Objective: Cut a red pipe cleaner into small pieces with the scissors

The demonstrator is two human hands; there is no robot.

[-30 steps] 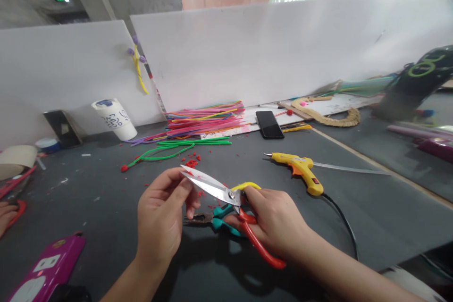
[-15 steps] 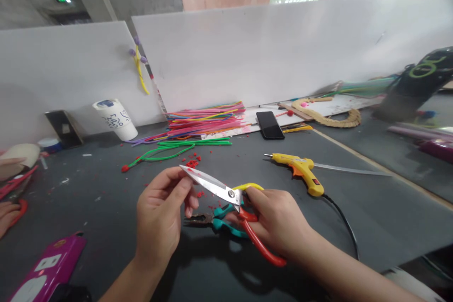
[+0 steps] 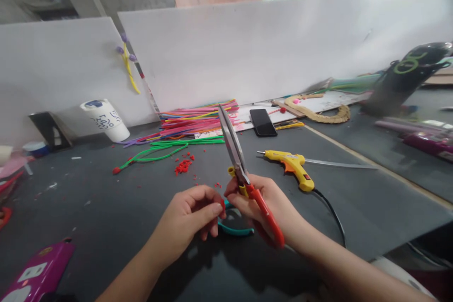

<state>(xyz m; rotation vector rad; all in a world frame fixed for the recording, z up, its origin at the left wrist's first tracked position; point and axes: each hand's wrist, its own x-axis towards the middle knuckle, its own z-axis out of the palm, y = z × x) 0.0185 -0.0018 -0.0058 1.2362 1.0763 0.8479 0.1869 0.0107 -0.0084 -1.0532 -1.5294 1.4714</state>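
My right hand grips the red and yellow handles of a pair of scissors, whose closed steel blades point up and away from me. My left hand is curled beside it, pinching a tiny red piece between thumb and fingertips. Teal-handled pliers lie on the dark table just under both hands. Red crumbs are scattered on the table beyond my hands.
A yellow glue gun with a black cord lies to the right. A pile of coloured pipe cleaners, green stems, a black phone and a white cup sit by the white boards. A magenta case lies at the near left.
My right hand swung the scissors from lying sideways to pointing upward. My left hand let go of the blade tip and dropped toward the handles, pinching a red bit. The view shifted slightly.
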